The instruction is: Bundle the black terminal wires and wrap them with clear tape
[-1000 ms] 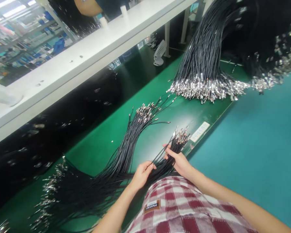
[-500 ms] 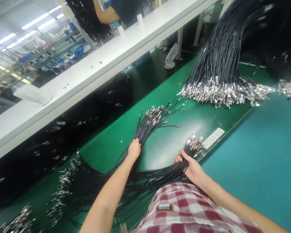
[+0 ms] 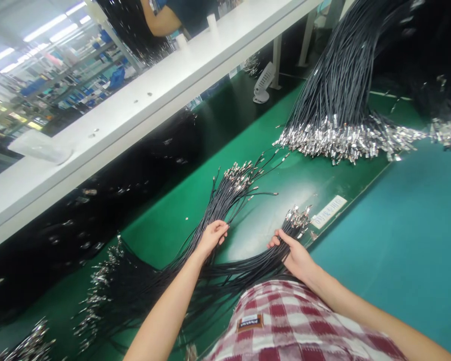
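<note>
My right hand is closed around a bundle of thin black wires, its thumb on top just below the crimped metal terminals. My left hand lies over a second wire bundle, whose terminals fan out up and to the right. Its thumb and forefinger are pinched at that bundle's right edge, where a single black wire runs to the fingertips. Both bundles trail left into a larger heap of black wires on the green bench top.
A thick hank of black wires with silver terminals hangs over the bench at the upper right. A labelled strip sits by the bench edge. A white shelf crosses above, with another person's arm behind it.
My left hand has gone from gripping round its bundle to a thumb-and-finger pinch at the bundle's right side. The right hand keeps its hold. The view has shifted slightly.
</note>
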Tool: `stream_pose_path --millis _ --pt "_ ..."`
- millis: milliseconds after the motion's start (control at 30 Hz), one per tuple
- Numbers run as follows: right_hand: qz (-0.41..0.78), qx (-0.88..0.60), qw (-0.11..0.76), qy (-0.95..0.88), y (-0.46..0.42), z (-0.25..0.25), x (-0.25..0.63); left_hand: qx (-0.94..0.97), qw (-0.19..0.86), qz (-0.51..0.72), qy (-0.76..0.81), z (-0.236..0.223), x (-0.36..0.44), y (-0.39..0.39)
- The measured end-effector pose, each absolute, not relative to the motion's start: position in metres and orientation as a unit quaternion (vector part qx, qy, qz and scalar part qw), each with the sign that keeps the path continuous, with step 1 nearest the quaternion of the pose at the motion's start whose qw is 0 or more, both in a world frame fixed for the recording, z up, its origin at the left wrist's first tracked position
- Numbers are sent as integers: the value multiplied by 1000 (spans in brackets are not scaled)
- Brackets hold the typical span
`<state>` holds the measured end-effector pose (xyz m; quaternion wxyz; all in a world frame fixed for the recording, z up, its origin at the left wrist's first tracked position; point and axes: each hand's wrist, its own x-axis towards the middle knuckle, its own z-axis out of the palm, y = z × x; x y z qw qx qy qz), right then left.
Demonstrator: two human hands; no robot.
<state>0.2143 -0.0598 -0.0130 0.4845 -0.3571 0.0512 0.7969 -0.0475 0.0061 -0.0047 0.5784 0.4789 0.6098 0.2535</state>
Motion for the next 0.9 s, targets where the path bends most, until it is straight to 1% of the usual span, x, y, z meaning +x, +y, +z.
stream_pose_path --millis 233,467,700,900 --pt "788 -372 489 47 -61 -13 213 464 595 288 590 17 -30 -17" --pt "756 -405 513 30 -57 0 208 502 605 241 568 27 -20 -63" --pt "744 -402 533 20 -63 1 207 557 554 220 578 27 -16 -63" --pt "735 -410 539 42 -66 -5 208 620 500 115 594 60 -27 -68"
